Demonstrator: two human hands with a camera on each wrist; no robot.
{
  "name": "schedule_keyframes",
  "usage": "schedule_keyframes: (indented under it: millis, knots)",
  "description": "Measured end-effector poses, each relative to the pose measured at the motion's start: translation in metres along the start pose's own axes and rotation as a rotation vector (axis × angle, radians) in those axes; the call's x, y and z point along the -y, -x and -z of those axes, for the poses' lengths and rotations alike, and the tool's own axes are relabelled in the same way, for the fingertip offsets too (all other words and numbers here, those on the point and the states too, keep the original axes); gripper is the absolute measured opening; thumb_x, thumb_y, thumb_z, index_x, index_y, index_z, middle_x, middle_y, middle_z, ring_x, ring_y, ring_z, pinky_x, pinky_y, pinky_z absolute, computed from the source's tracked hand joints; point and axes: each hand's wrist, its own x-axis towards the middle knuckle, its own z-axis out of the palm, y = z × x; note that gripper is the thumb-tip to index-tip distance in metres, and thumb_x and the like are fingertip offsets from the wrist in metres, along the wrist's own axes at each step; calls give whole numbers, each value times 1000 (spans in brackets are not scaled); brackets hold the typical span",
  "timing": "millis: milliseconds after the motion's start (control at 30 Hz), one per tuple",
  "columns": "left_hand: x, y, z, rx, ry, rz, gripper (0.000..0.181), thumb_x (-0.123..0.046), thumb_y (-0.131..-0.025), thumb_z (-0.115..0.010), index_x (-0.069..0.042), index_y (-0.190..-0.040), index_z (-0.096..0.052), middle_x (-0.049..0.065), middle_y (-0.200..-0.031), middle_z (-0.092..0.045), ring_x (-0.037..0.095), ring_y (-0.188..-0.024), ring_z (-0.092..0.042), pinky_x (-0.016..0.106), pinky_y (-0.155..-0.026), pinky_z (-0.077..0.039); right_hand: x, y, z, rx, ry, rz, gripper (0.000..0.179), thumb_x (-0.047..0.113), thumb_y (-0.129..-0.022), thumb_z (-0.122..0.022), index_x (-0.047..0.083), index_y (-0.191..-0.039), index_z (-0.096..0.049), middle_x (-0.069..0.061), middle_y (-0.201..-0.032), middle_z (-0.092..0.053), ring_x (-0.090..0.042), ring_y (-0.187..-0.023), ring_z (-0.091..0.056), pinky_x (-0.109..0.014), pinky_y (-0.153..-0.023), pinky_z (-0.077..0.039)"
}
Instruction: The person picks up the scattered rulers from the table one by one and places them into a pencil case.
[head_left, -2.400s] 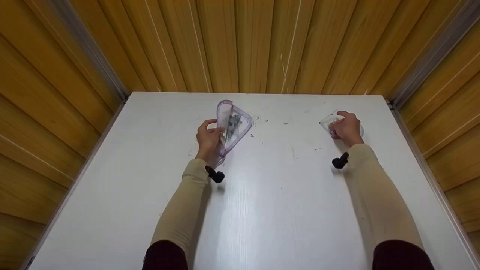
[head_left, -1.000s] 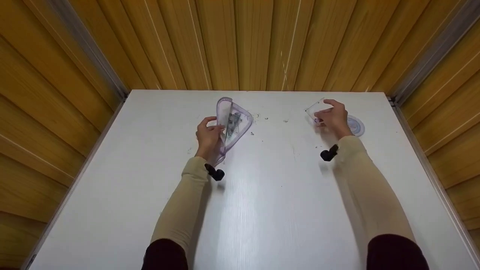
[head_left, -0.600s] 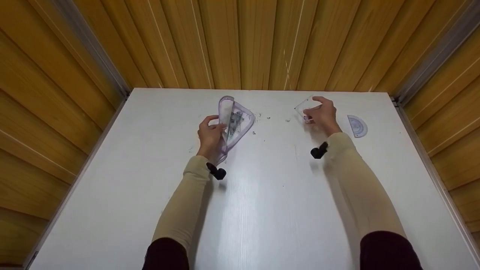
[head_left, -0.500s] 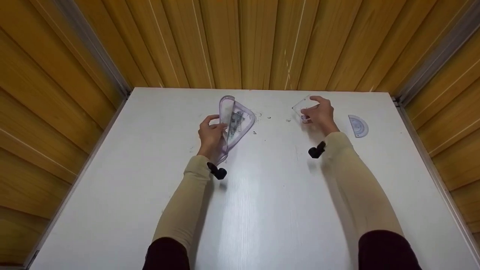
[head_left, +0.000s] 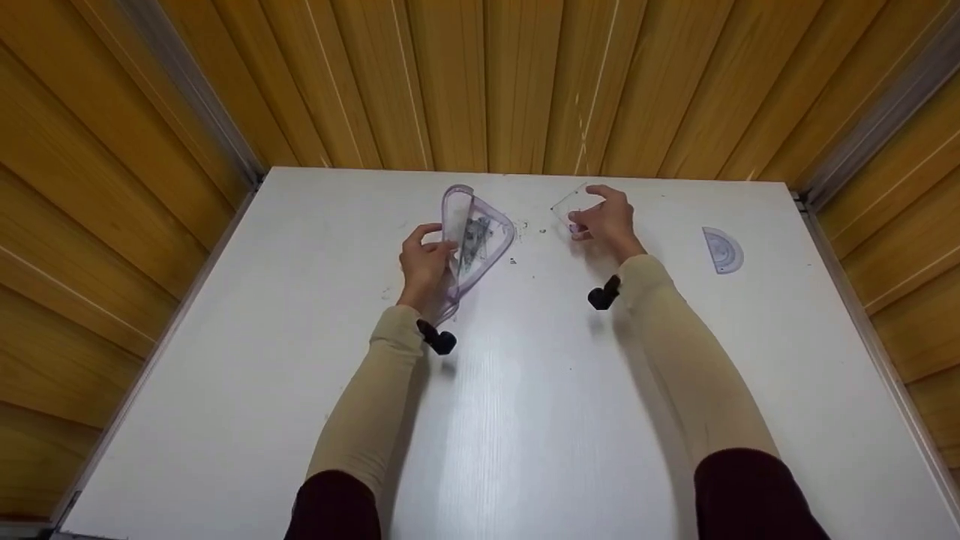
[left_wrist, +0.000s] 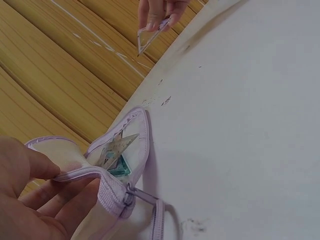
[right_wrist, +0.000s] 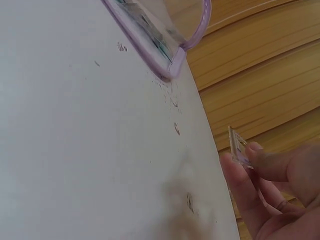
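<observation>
My left hand (head_left: 424, 259) pinches one edge of a clear zip pouch (head_left: 508, 234) with lilac trim, and its mouth gapes apart. Inside the pouch, the left wrist view shows a pointed flat piece (left_wrist: 122, 145) and something teal (left_wrist: 122, 169); their kinds are unclear. To the right, my right hand (head_left: 606, 219) holds a small clear set square (right_wrist: 235, 145) between thumb and fingers, raised above the table. Part of the set square is covered by the fingers. A clear bluish protractor (head_left: 722, 250) lies flat on the table, right of my right hand.
The white table (head_left: 510, 420) carries small dark marks (head_left: 542, 231) between pouch and right hand. A wood-panelled wall (head_left: 517, 82) rises behind the table's far edge, with more panels at both sides. A black wrist camera (head_left: 604, 294) juts inward from the right sleeve.
My right hand has carried the set square leftward, away from the protractor and nearer the pouch. The protractor, earlier partly hidden by that hand, now shows fully. My left hand keeps its hold.
</observation>
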Motion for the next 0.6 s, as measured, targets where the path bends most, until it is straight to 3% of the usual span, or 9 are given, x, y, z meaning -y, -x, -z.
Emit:
schedule_keyframes:
  millis: [400, 600]
  knots:
    - [-2, 4, -5, 3, 6, 31, 39, -9, -97, -70, -12, -135, -63, 11, -107, -75, 24, -89, -69, 33, -73, -54, 10, -1, -37, 33, 39, 10, 70, 7, -93, -76, 13, -155, -44, -13, -103, -68, -19, -79, -74, -32, -71, -60]
    - [-2, 6, -8, 7, -1, -14, 40, -9, -96, -70, -10, -135, -62, 11, -104, -76, 24, -84, -70, 31, -67, -52, 12, -2, -54, 38, 40, 4, 70, 7, -92, -77, 13, -154, -45, -12, -100, -69, -19, -78, -72, -33, -71, -60]
